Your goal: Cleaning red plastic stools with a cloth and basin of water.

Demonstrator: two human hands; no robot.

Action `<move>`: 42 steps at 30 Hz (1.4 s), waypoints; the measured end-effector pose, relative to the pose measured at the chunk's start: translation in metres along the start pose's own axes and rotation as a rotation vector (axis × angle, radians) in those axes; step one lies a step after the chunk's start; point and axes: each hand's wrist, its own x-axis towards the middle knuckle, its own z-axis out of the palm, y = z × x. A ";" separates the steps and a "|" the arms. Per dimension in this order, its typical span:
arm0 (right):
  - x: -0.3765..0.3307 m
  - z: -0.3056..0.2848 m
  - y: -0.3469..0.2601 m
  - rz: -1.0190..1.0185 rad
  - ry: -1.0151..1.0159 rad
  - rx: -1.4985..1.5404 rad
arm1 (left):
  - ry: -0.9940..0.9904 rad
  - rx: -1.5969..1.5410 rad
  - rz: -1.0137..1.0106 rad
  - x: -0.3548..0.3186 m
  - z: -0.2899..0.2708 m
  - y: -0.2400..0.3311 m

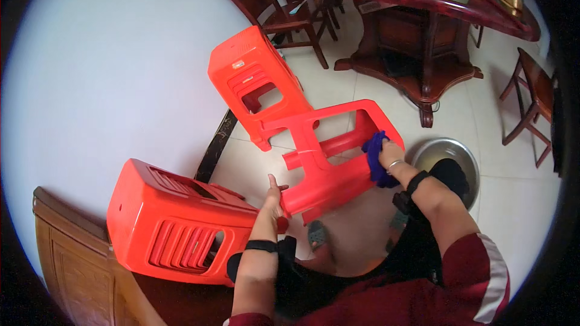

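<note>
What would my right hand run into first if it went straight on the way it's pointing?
Past the bunched blue-purple cloth in your right hand, probably the red plastic stool between your hands, though depth there is hard to judge.

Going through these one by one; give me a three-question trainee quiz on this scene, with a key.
1. Which hand holds the cloth?
2. True or false: the metal basin is to the left of the stool that the cloth touches.
3. Pick the cloth's colour: A) green, B) blue-purple, C) white.

Key:
1. The right hand.
2. False; it is to the right.
3. B.
</note>
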 end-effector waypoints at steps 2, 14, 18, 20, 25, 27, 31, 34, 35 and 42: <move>-0.020 0.020 -0.016 -0.171 0.036 -0.051 | 0.101 -0.109 0.000 -0.004 0.008 -0.003; -0.127 0.076 -0.133 -0.396 -0.143 0.255 | 0.217 -0.268 0.045 -0.002 0.039 -0.033; -0.147 0.094 -0.158 -0.456 -0.345 0.642 | 0.158 -0.407 0.252 0.007 0.003 -0.058; -0.133 0.119 -0.147 -0.522 -0.360 0.764 | 0.164 -0.456 0.255 0.000 -0.001 -0.051; -0.116 0.094 -0.115 0.470 -1.334 1.513 | 0.199 -0.387 0.211 -0.009 0.018 -0.048; -0.101 0.062 -0.092 0.225 -1.191 1.300 | 0.220 -0.355 0.222 -0.012 0.030 -0.037; -0.103 0.007 -0.053 -0.209 -0.843 0.856 | 0.237 -0.305 0.197 -0.011 0.047 -0.020; -0.098 -0.024 -0.081 -0.517 -0.599 0.507 | 0.243 -0.382 0.235 -0.010 0.030 -0.027; -0.100 -0.042 -0.100 -0.599 -0.494 0.388 | 0.219 -0.451 0.251 -0.006 0.035 -0.026; -0.101 -0.107 -0.151 -1.051 0.102 -0.346 | 0.117 -0.580 0.316 -0.014 0.063 -0.020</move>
